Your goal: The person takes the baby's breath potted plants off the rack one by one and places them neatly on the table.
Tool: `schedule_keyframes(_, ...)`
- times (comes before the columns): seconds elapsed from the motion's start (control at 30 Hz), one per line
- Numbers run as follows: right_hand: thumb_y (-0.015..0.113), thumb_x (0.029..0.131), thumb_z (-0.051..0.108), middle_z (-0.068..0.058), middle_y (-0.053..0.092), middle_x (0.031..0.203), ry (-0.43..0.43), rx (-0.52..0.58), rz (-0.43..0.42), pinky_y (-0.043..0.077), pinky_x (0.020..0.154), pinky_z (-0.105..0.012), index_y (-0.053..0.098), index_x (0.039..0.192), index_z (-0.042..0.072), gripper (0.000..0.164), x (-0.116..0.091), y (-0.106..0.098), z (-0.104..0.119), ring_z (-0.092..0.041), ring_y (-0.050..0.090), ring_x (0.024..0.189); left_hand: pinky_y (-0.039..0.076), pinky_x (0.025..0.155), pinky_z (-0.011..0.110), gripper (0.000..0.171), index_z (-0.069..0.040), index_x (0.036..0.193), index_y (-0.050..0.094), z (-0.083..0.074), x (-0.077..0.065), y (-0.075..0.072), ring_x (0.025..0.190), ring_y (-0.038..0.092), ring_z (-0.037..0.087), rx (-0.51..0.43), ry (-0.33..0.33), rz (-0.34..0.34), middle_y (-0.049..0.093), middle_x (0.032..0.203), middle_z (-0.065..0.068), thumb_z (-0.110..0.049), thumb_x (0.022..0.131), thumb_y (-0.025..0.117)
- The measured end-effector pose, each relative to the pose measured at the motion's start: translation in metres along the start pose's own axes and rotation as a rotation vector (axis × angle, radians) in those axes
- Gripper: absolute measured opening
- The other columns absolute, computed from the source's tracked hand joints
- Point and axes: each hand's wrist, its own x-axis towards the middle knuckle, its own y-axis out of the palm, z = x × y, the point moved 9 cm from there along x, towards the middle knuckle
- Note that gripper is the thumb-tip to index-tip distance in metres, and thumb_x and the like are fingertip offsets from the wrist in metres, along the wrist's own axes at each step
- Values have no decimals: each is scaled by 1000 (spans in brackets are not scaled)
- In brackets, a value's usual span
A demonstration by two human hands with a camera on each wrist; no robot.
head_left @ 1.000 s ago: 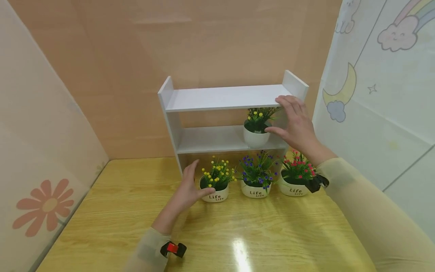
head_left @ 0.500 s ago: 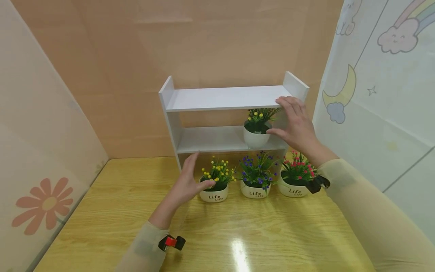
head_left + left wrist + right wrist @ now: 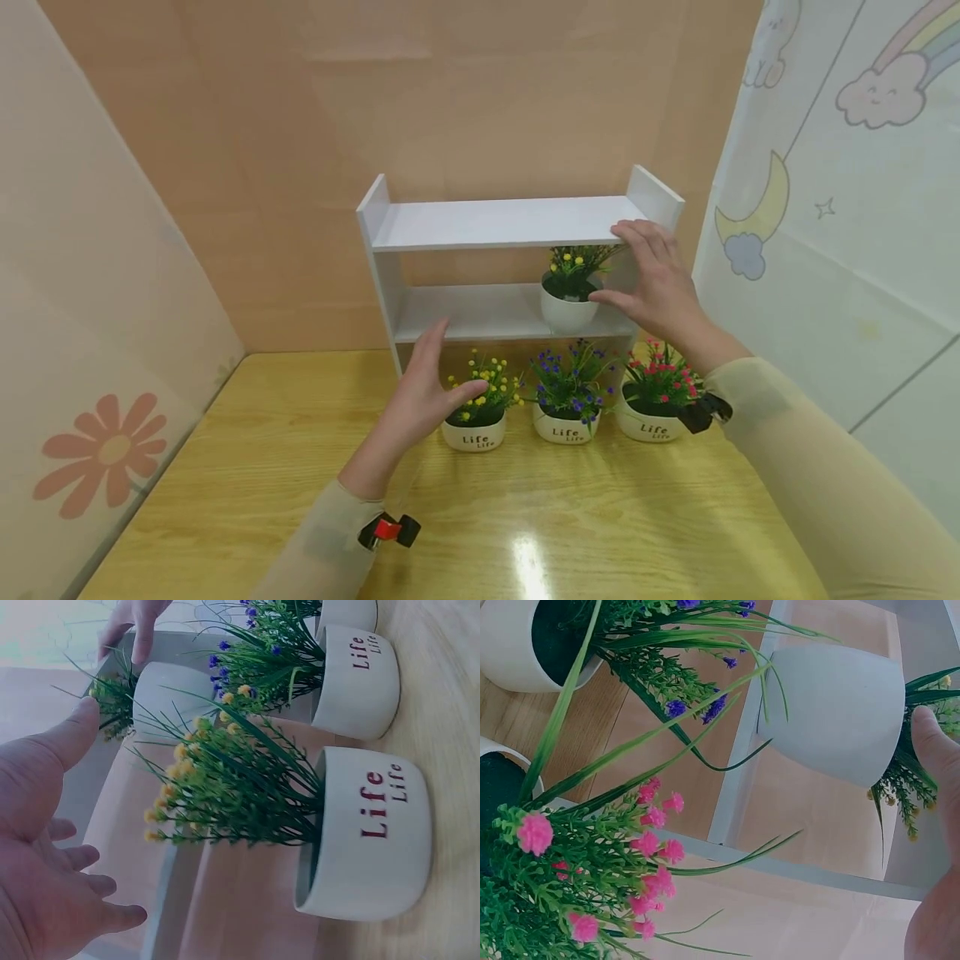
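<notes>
On the middle board of a white shelf unit (image 3: 487,225) stands a plain white pot (image 3: 567,312) with a yellow-flowered plant. My right hand (image 3: 660,287) has its fingertips at the front edge of the top board, and its thumb reaches to the pot's rim; whether the thumb touches the rim, I cannot tell. My left hand (image 3: 420,392) is in the air before the shelf, fingers spread and thumb apart, holding nothing. Just right of and below it is a "Life" pot with yellow flowers (image 3: 474,437). In the left wrist view, that pot (image 3: 375,832) is apart from the left hand (image 3: 45,847).
Next to the yellow pot on the wooden table (image 3: 480,517) stand a purple-flowered pot (image 3: 566,429) and a pink-flowered pot (image 3: 651,427), the latter under my right forearm. A patterned wall (image 3: 847,250) rises at the right, another with a flower print (image 3: 105,450) at the left.
My left hand has risen and shifted a little right, from beside the yellow-flowered pot to above it. The right hand keeps its place at the shelf. The head view has tilted slightly.
</notes>
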Motion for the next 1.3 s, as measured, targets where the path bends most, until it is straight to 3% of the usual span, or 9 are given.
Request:
schedule_keyframes(0.3, 105, 75, 16, -22, 36, 168, -41, -18, 40, 21, 132, -57, 39, 164, 4, 112, 0, 0, 0, -44, 26, 157, 33, 125, 66, 114, -25, 178, 13, -29, 20, 3, 166, 23, 37, 11, 40, 18, 14, 184, 7, -47, 96, 88)
schedule_keyframes(0.57, 106, 72, 14, -22, 35, 167, -70, -18, 54, 21, 132, -56, 37, 165, 4, 115, 0, 0, 0, -45, 25, 157, 31, 127, 63, 115, -24, 179, 10, -47, 40, 12, 168, 18, 33, 18, 75, 47, 11, 185, 6, -48, 97, 86)
schedule_keyframes(1.03, 105, 72, 13, -22, 36, 167, -93, 0, 43, 23, 131, -56, 38, 165, 5, 116, 2, 2, 1, -45, 26, 157, 29, 130, 55, 116, -12, 177, 14, -57, 81, 25, 167, 21, 34, -5, 92, 33, 16, 183, 12, -42, 95, 90)
schedule_keyframes(1.3, 104, 74, 11, -22, 36, 167, -81, -5, 60, 23, 131, -57, 38, 165, 5, 112, 3, 0, 1, -46, 25, 156, 32, 129, 54, 113, -11, 177, 13, -62, 100, 36, 167, 21, 32, -15, 86, 66, 15, 183, 11, -46, 98, 86)
